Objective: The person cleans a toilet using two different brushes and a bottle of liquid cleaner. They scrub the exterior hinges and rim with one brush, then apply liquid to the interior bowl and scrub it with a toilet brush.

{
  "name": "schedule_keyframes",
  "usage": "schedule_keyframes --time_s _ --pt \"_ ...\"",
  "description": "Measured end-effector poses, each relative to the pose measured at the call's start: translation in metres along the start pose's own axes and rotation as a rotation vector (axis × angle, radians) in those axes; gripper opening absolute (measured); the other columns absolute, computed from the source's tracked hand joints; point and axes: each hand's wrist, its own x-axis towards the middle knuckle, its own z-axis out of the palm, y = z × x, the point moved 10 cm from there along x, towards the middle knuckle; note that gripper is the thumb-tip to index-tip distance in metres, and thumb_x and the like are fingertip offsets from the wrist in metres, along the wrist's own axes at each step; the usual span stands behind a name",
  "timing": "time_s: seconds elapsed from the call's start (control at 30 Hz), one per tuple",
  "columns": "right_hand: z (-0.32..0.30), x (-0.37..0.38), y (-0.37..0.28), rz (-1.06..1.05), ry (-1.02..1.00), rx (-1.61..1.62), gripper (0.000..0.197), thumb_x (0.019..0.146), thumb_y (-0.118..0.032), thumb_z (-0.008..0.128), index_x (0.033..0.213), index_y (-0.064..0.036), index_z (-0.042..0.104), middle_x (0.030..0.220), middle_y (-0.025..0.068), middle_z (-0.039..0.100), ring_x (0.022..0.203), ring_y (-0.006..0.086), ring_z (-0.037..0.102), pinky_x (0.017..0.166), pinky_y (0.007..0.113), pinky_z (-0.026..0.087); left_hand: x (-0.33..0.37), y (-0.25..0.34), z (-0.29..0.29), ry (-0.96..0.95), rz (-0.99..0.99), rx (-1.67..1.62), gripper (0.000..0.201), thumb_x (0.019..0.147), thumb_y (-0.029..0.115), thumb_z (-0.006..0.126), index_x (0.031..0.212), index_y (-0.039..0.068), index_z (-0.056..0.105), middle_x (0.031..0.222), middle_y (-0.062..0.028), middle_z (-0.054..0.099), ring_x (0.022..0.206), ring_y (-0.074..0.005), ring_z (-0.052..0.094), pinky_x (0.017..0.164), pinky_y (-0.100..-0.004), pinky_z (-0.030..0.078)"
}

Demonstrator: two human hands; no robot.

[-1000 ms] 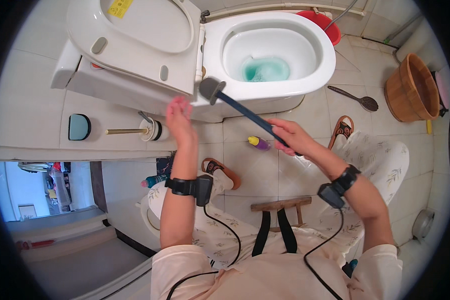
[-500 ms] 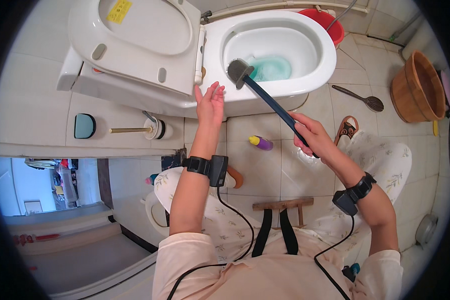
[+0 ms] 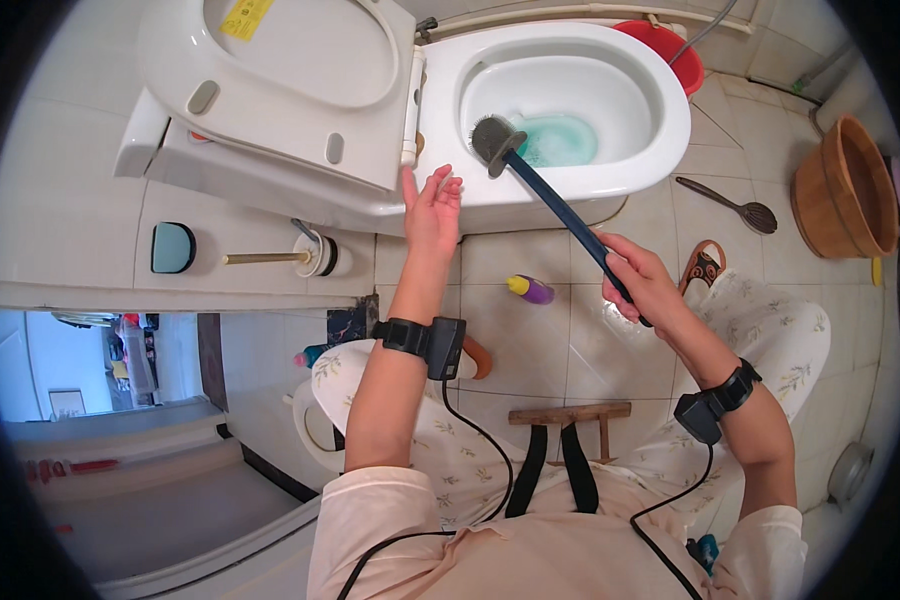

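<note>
A toilet brush [image 3: 560, 205] with a dark blue handle and a grey bristled head is gripped near its handle end by my right hand [image 3: 638, 280]. Its head lies over the near left rim of the toilet bowl [image 3: 630, 178], where blue-green water [image 3: 560, 140] stands at the bottom. Holding nothing, my left hand [image 3: 433, 212] is raised with its fingers apart, close to the bowl's near side and the hinge of the lifted seat and lid [image 3: 300, 110].
A purple bottle with a yellow cap [image 3: 530, 289] lies on the floor. Left stand a brush holder [image 3: 332, 258] and a teal container [image 3: 173, 248]. Right are a slotted spoon [image 3: 757, 217] and a wooden bucket [image 3: 840, 195]; a red bucket [image 3: 670, 48] is behind the bowl.
The whole view has shifted slightly, with the toilet and both hands appearing a little further right. The brush stays in my right hand with its head by the rim.
</note>
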Motion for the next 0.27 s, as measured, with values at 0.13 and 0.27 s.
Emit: schedule_keyframes --time_s 0.13,0.27 --pt "-0.0005 0.0014 0.0016 0.013 0.006 0.019 0.037 0.093 -0.013 0.034 0.13 -0.0124 0.04 0.056 -0.0006 0.046 0.038 0.0044 0.036 0.033 0.018 0.029 0.0015 0.0012 -0.0008 0.007 0.024 -0.001 0.07 0.088 0.004 0.047 0.139 0.022 0.003 0.107 -0.0178 0.05 0.082 -0.0233 0.053 0.074 -0.0313 0.047" --pt "0.0009 0.002 0.0 0.001 -0.014 0.011 0.038 0.093 -0.015 0.035 0.131 -0.0127 0.038 0.056 -0.0001 0.046 0.038 0.0048 0.037 0.033 0.018 0.03 -0.0006 0.0005 -0.0002 0.026 0.032 0.072 0.071 0.087 0.006 0.05 0.14 0.022 0.005 0.108 -0.0173 0.049 0.083 -0.0239 0.053 0.074 -0.0332 0.047"
